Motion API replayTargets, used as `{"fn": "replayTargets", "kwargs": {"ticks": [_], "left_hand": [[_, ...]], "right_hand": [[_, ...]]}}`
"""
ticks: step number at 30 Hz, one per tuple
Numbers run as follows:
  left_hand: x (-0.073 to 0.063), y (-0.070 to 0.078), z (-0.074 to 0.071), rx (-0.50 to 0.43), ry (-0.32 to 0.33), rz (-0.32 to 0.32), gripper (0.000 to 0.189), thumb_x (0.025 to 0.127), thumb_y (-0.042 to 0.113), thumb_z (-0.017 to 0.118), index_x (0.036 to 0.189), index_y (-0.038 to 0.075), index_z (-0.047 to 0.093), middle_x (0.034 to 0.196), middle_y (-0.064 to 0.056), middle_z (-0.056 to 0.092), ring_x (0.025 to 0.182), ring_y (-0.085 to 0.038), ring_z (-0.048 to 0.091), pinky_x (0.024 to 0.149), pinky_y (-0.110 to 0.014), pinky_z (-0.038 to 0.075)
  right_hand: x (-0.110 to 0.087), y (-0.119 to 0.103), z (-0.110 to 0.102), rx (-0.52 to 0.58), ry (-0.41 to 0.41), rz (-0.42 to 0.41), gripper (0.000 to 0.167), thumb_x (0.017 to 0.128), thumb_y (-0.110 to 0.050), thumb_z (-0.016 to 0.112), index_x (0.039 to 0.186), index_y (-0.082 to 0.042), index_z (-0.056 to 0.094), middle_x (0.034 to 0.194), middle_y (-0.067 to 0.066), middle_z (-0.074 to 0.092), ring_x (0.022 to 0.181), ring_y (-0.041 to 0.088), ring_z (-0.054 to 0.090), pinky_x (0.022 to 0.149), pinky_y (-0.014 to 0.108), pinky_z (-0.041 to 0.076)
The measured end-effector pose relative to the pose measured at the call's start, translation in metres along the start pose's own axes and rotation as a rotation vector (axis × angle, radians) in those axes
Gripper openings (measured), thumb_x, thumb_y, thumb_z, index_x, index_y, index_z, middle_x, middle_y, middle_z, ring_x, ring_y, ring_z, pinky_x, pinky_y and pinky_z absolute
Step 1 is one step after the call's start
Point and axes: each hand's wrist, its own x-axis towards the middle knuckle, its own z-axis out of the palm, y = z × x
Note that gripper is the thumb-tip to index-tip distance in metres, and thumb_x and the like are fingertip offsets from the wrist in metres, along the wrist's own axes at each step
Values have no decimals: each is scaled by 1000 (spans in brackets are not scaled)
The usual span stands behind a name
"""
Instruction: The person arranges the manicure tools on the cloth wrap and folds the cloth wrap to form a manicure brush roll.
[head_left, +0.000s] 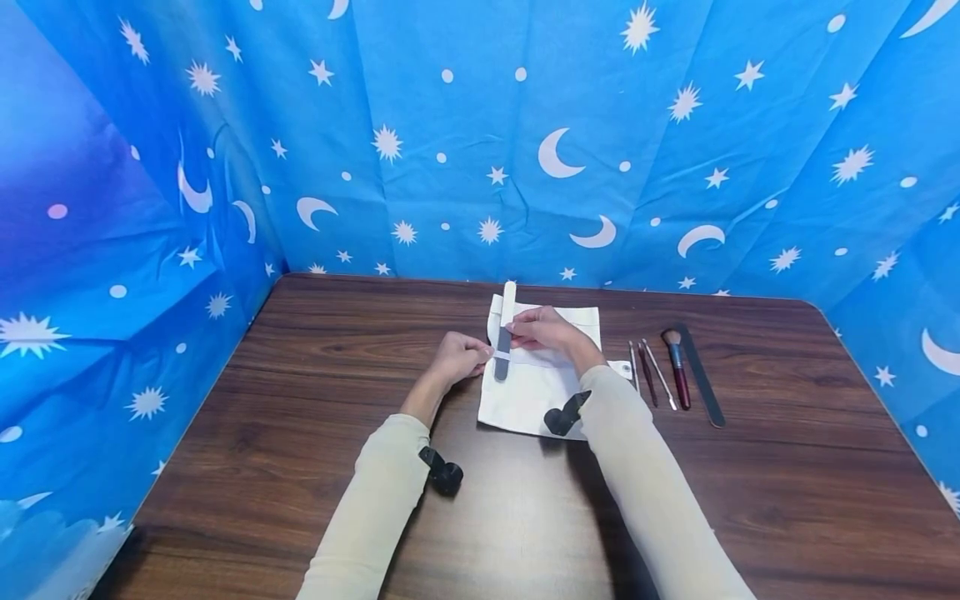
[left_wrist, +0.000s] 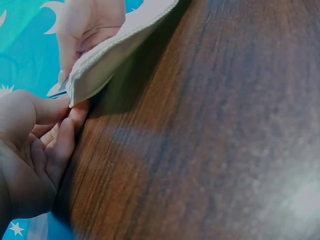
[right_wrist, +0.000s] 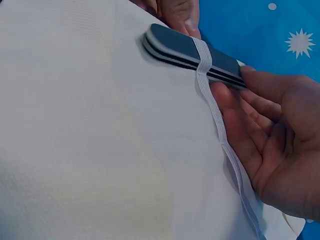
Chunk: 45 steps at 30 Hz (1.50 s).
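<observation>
A white fabric roll-up pouch (head_left: 525,407) lies spread on the table. Across it runs a white elastic band (right_wrist: 222,131) stitched into loops. A grey-and-white nail buffer (right_wrist: 175,44) passes under one loop near the pouch's left side, its rounded grey end sticking out toward the person. My right hand (head_left: 551,328) pinches the buffer between thumb and fingers beyond the band. At the pouch's left edge, my left hand (head_left: 455,358) pinches the fabric beside that loop. In the left wrist view the pouch edge (left_wrist: 100,77) is lifted off the table there.
Right of the pouch lie several slim tools, among them a metal stick (head_left: 660,375) and a dark red one (head_left: 647,373). Beyond them are a makeup brush (head_left: 678,367) and a long dark nail file (head_left: 703,379). A blue patterned curtain (head_left: 465,108) surrounds the table.
</observation>
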Motion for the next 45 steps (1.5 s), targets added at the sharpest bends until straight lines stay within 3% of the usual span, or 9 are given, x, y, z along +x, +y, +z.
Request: {"fn": "replayTargets", "kwargs": {"ticks": [5, 9, 13, 16, 20, 26, 31, 37, 45], "left_hand": [[0, -1, 2, -8, 10, 8, 20, 94, 5, 66, 104, -11, 74, 74, 1, 62, 64, -3, 56, 60, -13, 51], [-1, 0, 1, -2, 16, 6, 20, 94, 5, 67, 104, -10, 74, 76, 0, 63, 64, -4, 56, 61, -14, 51], [-1, 1, 0, 10, 14, 9, 20, 95, 6, 67, 104, -10, 74, 76, 1, 63, 64, -4, 56, 62, -14, 52], [-2, 2, 0, 10, 8, 15, 21, 95, 6, 66, 104, -11, 74, 74, 2, 62, 64, -4, 55, 62, -14, 52], [-2, 2, 1, 11, 1, 14, 20, 96, 6, 66, 104, -11, 74, 74, 2, 62, 65, -4, 56, 63, -15, 52], [-2, 4, 0, 18, -10, 2, 19, 95, 6, 68, 105, -8, 75, 79, -1, 66, 67, -4, 58, 63, -14, 52], [-2, 5, 0, 30, -22, 1, 20, 95, 7, 68, 106, -8, 75, 82, -3, 69, 66, -4, 59, 64, -15, 53], [-3, 3, -2, 44, -32, -9, 21, 95, 8, 67, 107, -7, 75, 86, -5, 69, 69, -5, 60, 65, -16, 53], [-2, 2, -2, 41, -37, -14, 21, 96, 9, 66, 107, -7, 74, 83, -2, 67, 68, -5, 60, 65, -16, 53]], "right_hand": [[-1, 2, -2, 10, -59, -1, 23, 102, -14, 59, 117, 3, 63, 78, -11, 69, 73, 0, 68, 73, 15, 56], [-2, 1, -4, 49, -74, 3, 22, 102, -10, 58, 118, 5, 62, 81, -9, 69, 76, 2, 68, 74, 16, 57], [-1, 1, -3, 144, -48, 4, 35, 101, -11, 58, 132, 5, 54, 88, -7, 70, 78, 3, 69, 76, 18, 58], [0, 0, -1, 241, -10, -1, 48, 102, -13, 57, 145, 3, 45, 102, -2, 70, 82, 3, 69, 78, 18, 57], [1, -4, 4, 326, 64, -10, 52, 104, -16, 53, 151, 3, 40, 117, 2, 62, 84, 2, 66, 77, 15, 55], [6, -10, 10, 346, 218, 9, 46, 104, -24, 56, 144, -1, 53, 87, -4, 62, 69, 3, 61, 63, 14, 52], [11, -10, 13, 336, 274, 24, 41, 103, -22, 59, 139, -2, 58, 69, -5, 58, 61, 3, 57, 57, 14, 50], [10, -7, 12, 328, 246, 30, 42, 103, -21, 59, 140, -1, 56, 71, -6, 59, 64, 3, 58, 59, 14, 51], [9, 2, 4, 312, 141, 10, 40, 104, -17, 58, 137, 4, 55, 79, -6, 62, 70, 3, 62, 66, 14, 55]]}}
